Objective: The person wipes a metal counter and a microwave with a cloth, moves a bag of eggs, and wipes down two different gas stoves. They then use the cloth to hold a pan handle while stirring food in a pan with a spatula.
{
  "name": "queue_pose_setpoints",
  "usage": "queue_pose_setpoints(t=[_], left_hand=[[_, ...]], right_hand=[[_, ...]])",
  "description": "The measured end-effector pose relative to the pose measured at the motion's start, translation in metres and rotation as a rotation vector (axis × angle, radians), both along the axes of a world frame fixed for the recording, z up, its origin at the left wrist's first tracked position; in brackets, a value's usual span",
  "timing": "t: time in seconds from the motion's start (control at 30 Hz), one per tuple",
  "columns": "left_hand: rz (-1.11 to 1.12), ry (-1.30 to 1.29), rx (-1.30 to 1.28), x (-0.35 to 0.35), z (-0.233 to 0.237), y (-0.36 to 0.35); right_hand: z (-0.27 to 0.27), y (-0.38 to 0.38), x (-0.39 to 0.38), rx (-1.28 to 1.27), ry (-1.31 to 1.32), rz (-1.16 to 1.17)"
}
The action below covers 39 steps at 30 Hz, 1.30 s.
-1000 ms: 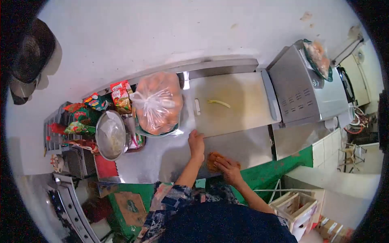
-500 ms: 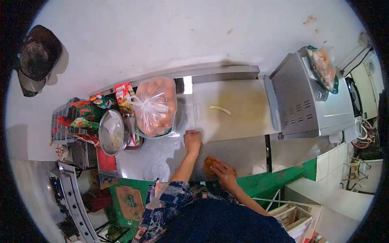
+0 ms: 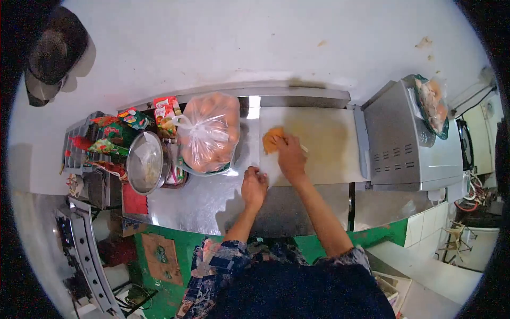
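My right hand (image 3: 292, 158) is closed on an orange cloth (image 3: 272, 140), pressed onto the left part of a pale, yellow-stained cutting board (image 3: 329, 159). A bit of a pale, thin strip (image 3: 304, 149) shows beside its fingers; the rest is hidden. My left hand (image 3: 255, 187) is at the board's near left corner with its fingers curled in. Whether they grip the board's edge or something small I cannot make out.
Left of the board sits a clear bag of eggs (image 3: 210, 133). Beyond it are a metal bowl (image 3: 145, 165) and several colourful packets (image 3: 109, 146). A metal-sided appliance (image 3: 396, 138), topped by a bagged item (image 3: 431, 106), stands at right. The steel counter (image 3: 313, 207) ends near my body.
My right hand has carried the orange cloth from the counter's near edge forward onto the board, over the strip. My left hand stays near the corner, its fingers turned slightly. The view has shifted.
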State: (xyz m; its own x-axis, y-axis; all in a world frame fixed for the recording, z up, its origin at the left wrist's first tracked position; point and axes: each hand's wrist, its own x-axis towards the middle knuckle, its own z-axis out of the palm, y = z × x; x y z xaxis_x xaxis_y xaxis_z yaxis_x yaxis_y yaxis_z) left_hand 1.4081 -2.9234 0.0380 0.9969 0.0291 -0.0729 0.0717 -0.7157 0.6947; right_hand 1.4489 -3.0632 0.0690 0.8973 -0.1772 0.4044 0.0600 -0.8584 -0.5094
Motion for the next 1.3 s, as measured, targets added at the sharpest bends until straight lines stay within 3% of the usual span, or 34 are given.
queue_pose_setpoints(t=[0.07,0.1,0.17,0.2,0.27,0.3,0.37,0.4,0.47,0.5,0.57,0.6,0.67,0.7,0.77,0.83,0.93,0.97,1.0,1.07,1.1,1.17,1.23,1.3], left_hand=[[-0.035,-0.068,0.029,-0.007,-0.005,0.002],[-0.081,-0.133,0.063,-0.008,-0.007,0.004],[-0.087,-0.123,0.032,-0.007,-0.006,0.005],[-0.094,-0.114,-0.004,-0.007,-0.005,0.005],[-0.077,-0.038,-0.046,-0.009,-0.003,0.008],[-0.068,0.024,-0.087,-0.007,-0.002,0.009],[-0.063,0.015,-0.091,-0.01,-0.004,0.009],[-0.058,0.001,-0.096,-0.011,-0.006,0.008],[-0.089,-0.05,-0.058,-0.015,-0.006,0.009],[-0.12,-0.107,-0.015,-0.016,-0.005,0.011],[-0.168,-0.136,-0.009,-0.02,-0.011,0.016],[-0.215,-0.168,-0.003,-0.021,-0.014,0.019],[-0.23,-0.171,-0.018,-0.02,-0.018,0.021],[-0.24,-0.175,-0.036,-0.022,-0.02,0.021],[-0.246,-0.156,-0.01,-0.021,-0.014,0.021],[-0.252,-0.138,0.019,-0.022,-0.007,0.023],[-0.274,-0.159,-0.013,-0.024,-0.004,0.028],[-0.358,-0.21,0.025,-0.024,-0.004,0.029],[-0.442,-0.264,0.063,-0.025,-0.005,0.029],[-0.48,-0.323,0.107,-0.026,-0.014,0.026],[-0.509,-0.382,0.154,-0.024,-0.018,0.025],[-0.502,-0.36,0.11,-0.022,-0.019,0.025],[-0.488,-0.322,0.07,-0.029,-0.016,0.03],[-0.402,-0.252,-0.022,-0.029,0.003,0.039]], right_hand=[[0.005,0.008,0.027,0.553,0.268,0.191],[0.0,0.015,0.028,0.552,0.269,0.197],[-0.009,0.029,0.027,0.144,0.327,0.07],[-0.012,0.023,0.029,0.139,0.332,0.08],[0.01,-0.002,0.023,-0.146,0.537,0.469],[0.009,-0.013,0.023,-0.149,0.541,0.472],[0.013,-0.026,0.02,0.265,0.495,0.377],[0.011,-0.025,0.016,0.262,0.499,0.374],[0.026,-0.008,-0.001,0.079,0.381,0.078],[0.024,0.001,-0.006,0.08,0.383,0.075],[0.013,0.016,-0.015,0.471,0.348,0.083],[0.002,0.019,-0.026,0.475,0.349,0.079],[-0.015,0.025,-0.056,0.163,0.469,0.089],[-0.017,0.021,-0.072,0.165,0.475,0.08],[0.001,-0.002,-0.1,0.12,0.505,0.334],[0.016,-0.035,-0.119,0.21,0.785,0.236],[-0.009,-0.102,-0.15,0.33,0.416,-0.053],[-0.012,-0.112,-0.157,0.326,0.234,-0.166],[-0.018,-0.112,-0.163,0.325,0.231,-0.173],[-0.034,-0.107,-0.178,-0.071,0.228,-0.401],[-0.057,-0.086,-0.183,-0.333,0.057,-0.461],[-0.04,-0.029,-0.187,-0.15,0.638,-0.31],[-0.04,0.027,-0.193,0.324,0.818,-0.186],[-0.052,0.061,-0.203,0.384,0.554,0.18]])
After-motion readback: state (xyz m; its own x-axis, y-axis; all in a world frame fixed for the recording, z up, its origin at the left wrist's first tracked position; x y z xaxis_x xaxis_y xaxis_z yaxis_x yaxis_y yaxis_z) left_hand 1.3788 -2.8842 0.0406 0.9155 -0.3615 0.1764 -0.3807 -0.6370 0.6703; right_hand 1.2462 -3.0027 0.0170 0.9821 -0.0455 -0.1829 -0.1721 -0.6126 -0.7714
